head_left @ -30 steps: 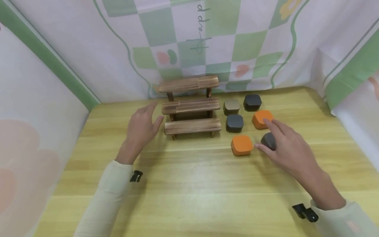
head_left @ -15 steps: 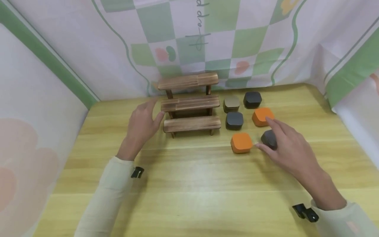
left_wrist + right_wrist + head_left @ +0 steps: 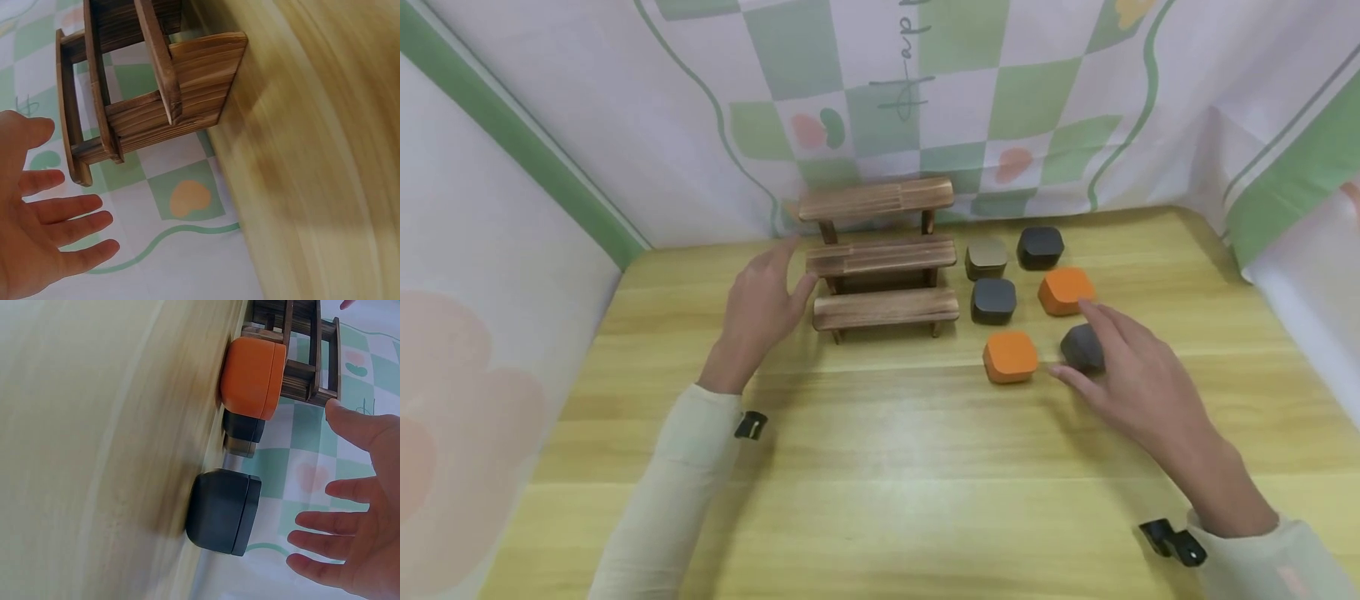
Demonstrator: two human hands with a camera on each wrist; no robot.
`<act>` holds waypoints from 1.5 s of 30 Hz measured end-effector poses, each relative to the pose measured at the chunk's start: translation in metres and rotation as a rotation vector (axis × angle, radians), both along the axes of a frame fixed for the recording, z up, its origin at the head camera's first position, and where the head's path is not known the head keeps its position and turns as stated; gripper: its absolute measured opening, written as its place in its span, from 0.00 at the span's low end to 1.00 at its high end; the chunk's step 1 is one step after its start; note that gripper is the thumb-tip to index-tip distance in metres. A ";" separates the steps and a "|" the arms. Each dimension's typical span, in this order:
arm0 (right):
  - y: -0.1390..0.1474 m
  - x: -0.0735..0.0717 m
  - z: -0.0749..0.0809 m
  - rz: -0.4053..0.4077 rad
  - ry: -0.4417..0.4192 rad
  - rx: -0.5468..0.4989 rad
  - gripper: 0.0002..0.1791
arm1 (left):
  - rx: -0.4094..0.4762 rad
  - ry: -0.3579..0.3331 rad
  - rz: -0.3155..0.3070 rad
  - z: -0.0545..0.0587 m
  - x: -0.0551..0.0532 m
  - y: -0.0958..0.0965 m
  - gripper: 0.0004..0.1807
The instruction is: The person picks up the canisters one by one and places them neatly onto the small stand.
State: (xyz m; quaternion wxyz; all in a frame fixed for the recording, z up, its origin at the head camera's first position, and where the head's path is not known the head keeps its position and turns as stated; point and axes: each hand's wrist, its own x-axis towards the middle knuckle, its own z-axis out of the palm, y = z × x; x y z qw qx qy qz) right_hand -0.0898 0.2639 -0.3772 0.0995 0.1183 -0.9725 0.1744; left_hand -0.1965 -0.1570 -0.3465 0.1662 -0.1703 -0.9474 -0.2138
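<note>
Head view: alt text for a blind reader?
A person's left hand is beside a three-tier wooden shelf; their right hand partly hides a dark gray block. Five more blocks, two orange, two dark and one tan, stand on the wood-grain table to the shelf's right, before a checked cloth.

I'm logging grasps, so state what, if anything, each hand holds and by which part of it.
Nothing is held: the left hand is spread beside the wooden stand, and the right hand hovers by a dark block without gripping it.
</note>
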 end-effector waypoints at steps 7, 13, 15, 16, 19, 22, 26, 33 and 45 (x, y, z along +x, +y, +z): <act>-0.001 0.001 -0.001 0.012 0.029 -0.012 0.50 | -0.015 -0.016 0.015 0.010 -0.005 0.003 0.30; 0.000 0.001 -0.002 0.011 0.044 -0.009 0.50 | -0.017 -0.040 0.025 0.014 -0.007 0.005 0.30; 0.000 0.002 -0.003 0.010 0.047 -0.006 0.50 | -0.017 -0.047 0.028 0.014 -0.007 0.005 0.30; 0.000 0.002 -0.003 0.009 0.049 -0.004 0.50 | -0.016 -0.052 0.029 0.014 -0.007 0.005 0.31; 0.001 0.002 -0.005 0.007 0.053 0.003 0.50 | -0.010 -0.062 0.031 0.014 -0.007 0.005 0.31; 0.002 0.002 -0.008 0.013 0.078 0.007 0.50 | -0.006 -0.084 0.037 0.015 -0.008 0.006 0.31; 0.003 0.003 -0.010 0.017 0.116 0.004 0.50 | -0.006 -0.115 0.046 0.017 -0.009 0.007 0.32; 0.006 0.004 -0.013 0.006 0.103 -0.002 0.49 | 0.020 -0.146 0.050 0.017 -0.010 0.007 0.33; 0.009 0.008 -0.016 -0.016 0.051 0.005 0.49 | 0.043 -0.196 0.094 0.016 -0.013 0.004 0.34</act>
